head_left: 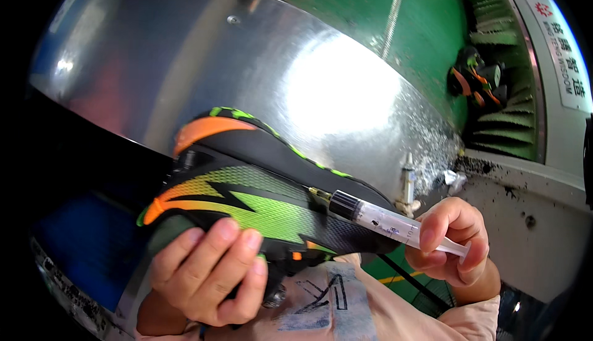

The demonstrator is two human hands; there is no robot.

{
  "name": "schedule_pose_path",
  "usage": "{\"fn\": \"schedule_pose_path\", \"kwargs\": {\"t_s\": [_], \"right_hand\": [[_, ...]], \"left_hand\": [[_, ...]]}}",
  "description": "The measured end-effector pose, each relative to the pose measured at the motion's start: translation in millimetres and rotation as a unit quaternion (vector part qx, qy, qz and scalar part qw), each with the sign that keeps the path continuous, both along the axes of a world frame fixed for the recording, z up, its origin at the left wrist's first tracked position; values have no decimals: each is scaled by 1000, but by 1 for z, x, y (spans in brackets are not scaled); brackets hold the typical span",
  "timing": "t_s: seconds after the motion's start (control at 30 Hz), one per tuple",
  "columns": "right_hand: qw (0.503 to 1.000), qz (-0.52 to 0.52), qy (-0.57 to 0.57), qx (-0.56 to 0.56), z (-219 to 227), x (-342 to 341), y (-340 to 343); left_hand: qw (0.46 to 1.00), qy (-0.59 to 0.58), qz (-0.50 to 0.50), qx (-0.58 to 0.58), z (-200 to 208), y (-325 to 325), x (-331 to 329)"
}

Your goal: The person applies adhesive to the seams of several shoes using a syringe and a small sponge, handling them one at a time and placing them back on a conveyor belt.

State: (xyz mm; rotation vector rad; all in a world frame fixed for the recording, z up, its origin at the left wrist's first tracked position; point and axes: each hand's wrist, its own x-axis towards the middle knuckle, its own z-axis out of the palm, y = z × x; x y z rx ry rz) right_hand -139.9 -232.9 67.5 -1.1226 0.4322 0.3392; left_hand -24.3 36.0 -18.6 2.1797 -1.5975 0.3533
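A black sneaker [265,208] with green and orange panels lies on its side before me, its sole edge turned away. My left hand [207,273] is closed around its near side, fingers pressed on the upper. In my right hand [454,239] is a clear plastic syringe [386,222] with a black collar and a thin needle tip. Fingers wrap its barrel near the plunger end. The tip reaches the seam between upper and sole; whether it touches I cannot tell. Some of the sneaker's near side is hidden by my left hand.
A shiny metal tabletop [247,63] stretches beyond the sneaker. A small upright tube or bottle [408,183] stands at its right end, near crumpled white scraps [455,180]. Behind runs a green conveyor belt [346,7], carrying shoes [479,78] beside a strip-curtained machine opening [509,118].
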Motion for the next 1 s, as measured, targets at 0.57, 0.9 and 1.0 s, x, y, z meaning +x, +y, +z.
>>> {"fn": "schedule_pose_path", "kwargs": {"t_s": [0.57,0.9,1.0], "right_hand": [[995,-35,-32,-91,34,-63,-17],[985,-158,-70,21,-23,-105,-44],[973,-185,-110,78,-49,-111,-52]], "left_hand": [[999,-13,28,20,21,-11,-5],[993,12,-34,115,50,-51,31],[982,35,-39,183,71,-76,40]]}}
